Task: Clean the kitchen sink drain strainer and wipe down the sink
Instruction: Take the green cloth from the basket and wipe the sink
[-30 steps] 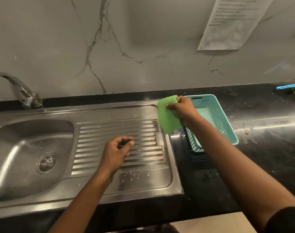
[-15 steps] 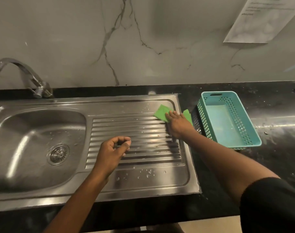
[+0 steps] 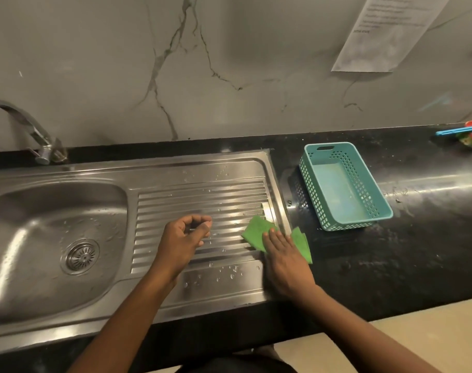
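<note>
A steel sink (image 3: 175, 168) with a bowl at the left and a ribbed, water-dotted draining board at the right fills the counter. The round metal drain strainer (image 3: 81, 256) sits in the bowl's bottom. My right hand (image 3: 284, 254) lies flat, pressing a green cloth (image 3: 256, 232) onto the draining board's right edge; part of the cloth laps onto the black counter. My left hand (image 3: 183, 239) hovers over the ribs, fingers loosely curled, holding nothing.
A teal perforated basket (image 3: 383, 208) stands on the black counter (image 3: 391, 259) right of the sink. A curved tap (image 3: 27, 125) rises at the back left. Colourful plastic items (image 3: 469, 134) lie at the far right. A paper sheet (image 3: 385, 30) hangs on the marble wall.
My right hand carried the green cloth from above the basket down onto the draining board, then slid it toward me along the right edge. My left hand stayed over the ribs.
</note>
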